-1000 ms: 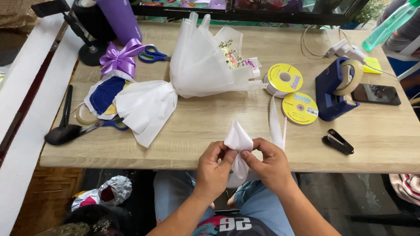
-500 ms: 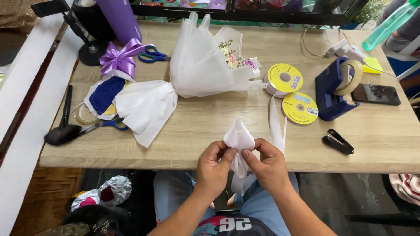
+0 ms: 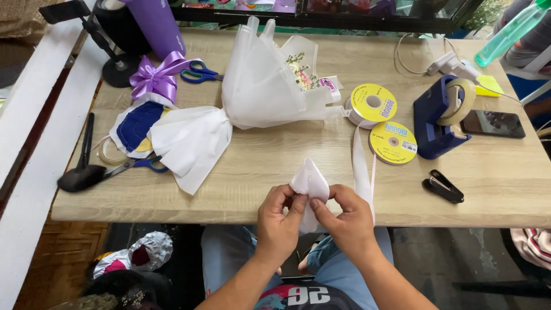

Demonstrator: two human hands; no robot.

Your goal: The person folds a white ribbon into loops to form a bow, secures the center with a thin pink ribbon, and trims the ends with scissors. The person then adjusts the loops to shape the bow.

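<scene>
At the near edge of the pale wooden tabletop [image 3: 275, 172], I see both hands pinching a small folded piece of white ribbon [image 3: 310, 182], held upright between them just above the edge. The left hand [image 3: 279, 221] has a narrow grip on its lower left side; the right hand [image 3: 346, 221] nips its base with thumb and forefinger. I judge the ribbon only partly shaped: one puffed loop stands, nothing is tied. The white paper-wrapped flower bouquet [image 3: 252, 97] lies finished-looking beyond, bearing no white bow.
</scene>
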